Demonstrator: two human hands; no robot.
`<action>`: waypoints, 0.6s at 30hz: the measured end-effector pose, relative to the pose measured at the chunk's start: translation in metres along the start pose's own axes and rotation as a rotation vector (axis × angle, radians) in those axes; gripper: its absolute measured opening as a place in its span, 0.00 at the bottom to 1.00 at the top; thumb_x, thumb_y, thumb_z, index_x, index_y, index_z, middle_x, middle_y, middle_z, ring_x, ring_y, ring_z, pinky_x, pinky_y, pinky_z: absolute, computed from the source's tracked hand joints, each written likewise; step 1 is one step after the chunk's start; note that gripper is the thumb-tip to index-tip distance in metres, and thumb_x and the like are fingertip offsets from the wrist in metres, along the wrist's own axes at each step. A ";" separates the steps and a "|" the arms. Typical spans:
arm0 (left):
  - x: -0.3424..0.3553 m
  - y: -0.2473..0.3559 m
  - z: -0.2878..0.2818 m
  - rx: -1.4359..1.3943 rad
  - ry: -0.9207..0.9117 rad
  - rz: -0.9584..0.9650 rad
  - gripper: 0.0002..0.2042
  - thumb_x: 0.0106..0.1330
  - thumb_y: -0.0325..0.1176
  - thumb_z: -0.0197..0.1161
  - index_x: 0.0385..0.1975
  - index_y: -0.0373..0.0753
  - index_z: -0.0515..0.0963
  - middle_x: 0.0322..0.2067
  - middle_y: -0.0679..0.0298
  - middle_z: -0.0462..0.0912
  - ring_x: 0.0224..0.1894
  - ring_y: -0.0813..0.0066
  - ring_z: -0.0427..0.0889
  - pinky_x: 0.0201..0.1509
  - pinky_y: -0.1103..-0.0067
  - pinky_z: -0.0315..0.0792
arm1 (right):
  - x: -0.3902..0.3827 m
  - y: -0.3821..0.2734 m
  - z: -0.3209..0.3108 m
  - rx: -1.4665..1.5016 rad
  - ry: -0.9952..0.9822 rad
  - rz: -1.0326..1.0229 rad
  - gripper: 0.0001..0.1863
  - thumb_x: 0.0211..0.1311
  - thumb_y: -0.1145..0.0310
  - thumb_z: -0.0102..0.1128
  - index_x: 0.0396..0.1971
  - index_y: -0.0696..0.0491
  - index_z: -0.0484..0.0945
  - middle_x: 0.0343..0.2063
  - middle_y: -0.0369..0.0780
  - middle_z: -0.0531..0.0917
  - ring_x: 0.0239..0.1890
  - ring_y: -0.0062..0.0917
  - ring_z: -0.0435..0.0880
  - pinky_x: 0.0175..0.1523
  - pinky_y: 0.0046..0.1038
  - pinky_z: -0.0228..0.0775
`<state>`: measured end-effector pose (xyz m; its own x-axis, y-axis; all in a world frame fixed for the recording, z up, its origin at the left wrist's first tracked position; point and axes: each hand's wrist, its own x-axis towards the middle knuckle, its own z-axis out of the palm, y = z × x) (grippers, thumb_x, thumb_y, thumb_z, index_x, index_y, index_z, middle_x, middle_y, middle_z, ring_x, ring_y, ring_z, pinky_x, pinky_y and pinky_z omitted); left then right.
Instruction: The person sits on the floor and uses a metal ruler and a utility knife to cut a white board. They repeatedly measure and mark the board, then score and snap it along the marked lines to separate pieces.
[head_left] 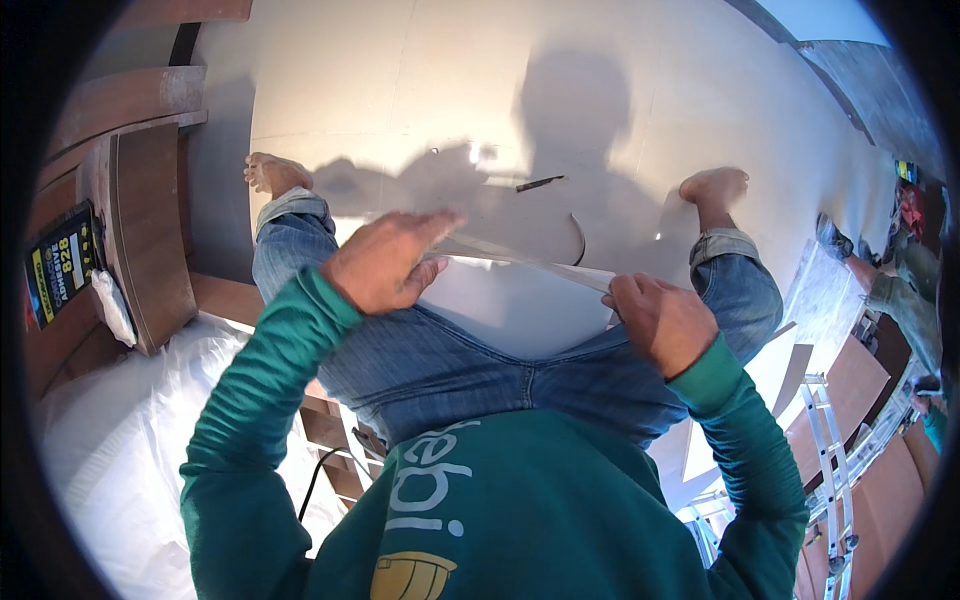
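Note:
A thin pale strip (540, 262) runs between my hands above a white panel (500, 310) between my jeans-clad legs. My right hand (660, 320) pinches the strip's right end with curled fingers. At the strip's other end my left hand (390, 260) has its fingers stretched out and its thumb apart, slightly blurred; whether it touches the strip is unclear. On the pale floor (400, 80) beyond lie a dark slender tool (540, 184) and a thin curved piece (580, 240).
Brown boards (150, 235), a dark labelled container (58, 262) and white plastic sheeting (140, 420) are at left. At right are a co-worker's legs (895, 290), an aluminium ladder (828, 480) and more boards (840, 390). My bare feet (275, 175) rest on the floor.

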<state>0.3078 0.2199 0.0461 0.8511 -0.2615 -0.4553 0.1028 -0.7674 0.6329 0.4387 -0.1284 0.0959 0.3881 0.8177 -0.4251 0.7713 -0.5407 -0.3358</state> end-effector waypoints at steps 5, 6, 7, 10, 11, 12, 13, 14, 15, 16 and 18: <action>-0.018 0.006 0.034 0.014 0.092 -0.007 0.21 0.70 0.29 0.64 0.63 0.39 0.79 0.58 0.53 0.85 0.58 0.51 0.84 0.64 0.62 0.79 | 0.005 0.008 0.009 -0.011 -0.029 -0.069 0.09 0.74 0.62 0.59 0.40 0.53 0.75 0.32 0.44 0.84 0.33 0.41 0.88 0.34 0.42 0.83; -0.018 0.011 0.039 0.007 0.140 -0.008 0.21 0.70 0.30 0.65 0.63 0.40 0.79 0.58 0.54 0.85 0.58 0.51 0.84 0.64 0.62 0.79 | 0.004 0.010 0.010 -0.023 -0.047 -0.067 0.09 0.74 0.63 0.59 0.41 0.53 0.75 0.32 0.44 0.84 0.34 0.41 0.88 0.35 0.42 0.83; -0.017 0.014 0.043 0.000 0.188 -0.008 0.21 0.70 0.30 0.65 0.63 0.41 0.79 0.59 0.54 0.85 0.58 0.52 0.84 0.63 0.62 0.80 | 0.002 0.011 0.010 -0.023 -0.073 -0.059 0.08 0.74 0.63 0.59 0.41 0.53 0.75 0.33 0.45 0.85 0.35 0.42 0.88 0.35 0.42 0.83; -0.011 0.015 0.051 0.002 0.141 -0.004 0.21 0.69 0.32 0.66 0.62 0.42 0.80 0.58 0.56 0.85 0.59 0.54 0.84 0.64 0.62 0.79 | 0.000 0.014 0.012 0.000 -0.110 -0.039 0.06 0.73 0.67 0.58 0.42 0.52 0.74 0.33 0.45 0.85 0.37 0.43 0.88 0.36 0.43 0.83; -0.009 0.017 0.052 0.003 0.139 -0.014 0.20 0.69 0.32 0.67 0.62 0.42 0.80 0.58 0.56 0.85 0.60 0.55 0.84 0.64 0.60 0.79 | -0.001 0.013 0.014 0.023 -0.107 -0.034 0.05 0.72 0.69 0.59 0.42 0.52 0.74 0.33 0.45 0.84 0.36 0.44 0.88 0.36 0.43 0.83; -0.006 0.020 0.053 0.005 0.137 -0.023 0.20 0.69 0.33 0.67 0.61 0.42 0.80 0.58 0.57 0.85 0.60 0.55 0.84 0.65 0.59 0.78 | -0.002 0.013 0.015 0.045 -0.103 -0.029 0.05 0.70 0.71 0.60 0.42 0.52 0.74 0.32 0.45 0.84 0.36 0.45 0.88 0.36 0.42 0.83; -0.004 0.022 0.055 0.006 0.135 -0.032 0.20 0.69 0.33 0.67 0.61 0.42 0.80 0.58 0.57 0.85 0.61 0.55 0.83 0.65 0.58 0.78 | -0.002 0.013 0.015 0.053 -0.102 -0.031 0.05 0.71 0.71 0.60 0.42 0.52 0.74 0.32 0.45 0.84 0.37 0.45 0.88 0.37 0.43 0.83; -0.004 0.025 0.060 0.042 0.184 -0.034 0.20 0.69 0.34 0.68 0.61 0.42 0.80 0.58 0.58 0.86 0.61 0.55 0.83 0.65 0.57 0.78 | -0.001 0.014 0.015 0.060 -0.102 -0.035 0.05 0.71 0.71 0.59 0.42 0.52 0.74 0.33 0.45 0.85 0.37 0.46 0.88 0.37 0.43 0.83; -0.005 0.026 0.068 0.077 0.233 -0.037 0.20 0.69 0.35 0.68 0.61 0.42 0.80 0.57 0.58 0.86 0.61 0.55 0.83 0.66 0.55 0.77 | 0.000 0.016 0.015 0.066 -0.101 -0.039 0.05 0.71 0.71 0.59 0.42 0.51 0.74 0.34 0.45 0.85 0.37 0.46 0.88 0.38 0.43 0.83; -0.006 0.027 0.074 0.112 0.282 -0.039 0.21 0.68 0.36 0.68 0.60 0.42 0.80 0.57 0.58 0.86 0.61 0.56 0.83 0.66 0.54 0.77 | 0.001 0.017 0.016 0.068 -0.119 -0.035 0.05 0.71 0.70 0.58 0.42 0.52 0.74 0.34 0.45 0.85 0.38 0.45 0.88 0.39 0.44 0.83; -0.004 0.028 0.076 0.109 0.267 -0.059 0.21 0.68 0.37 0.69 0.61 0.42 0.79 0.57 0.58 0.86 0.61 0.55 0.83 0.66 0.52 0.76 | 0.002 0.021 0.021 0.070 -0.154 -0.023 0.06 0.73 0.68 0.56 0.43 0.52 0.75 0.36 0.45 0.85 0.40 0.44 0.88 0.41 0.45 0.83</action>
<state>0.2678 0.1554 0.0179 0.9522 -0.0628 -0.2991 0.1122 -0.8387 0.5330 0.4450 -0.1419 0.0708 0.2851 0.7931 -0.5383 0.7400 -0.5391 -0.4023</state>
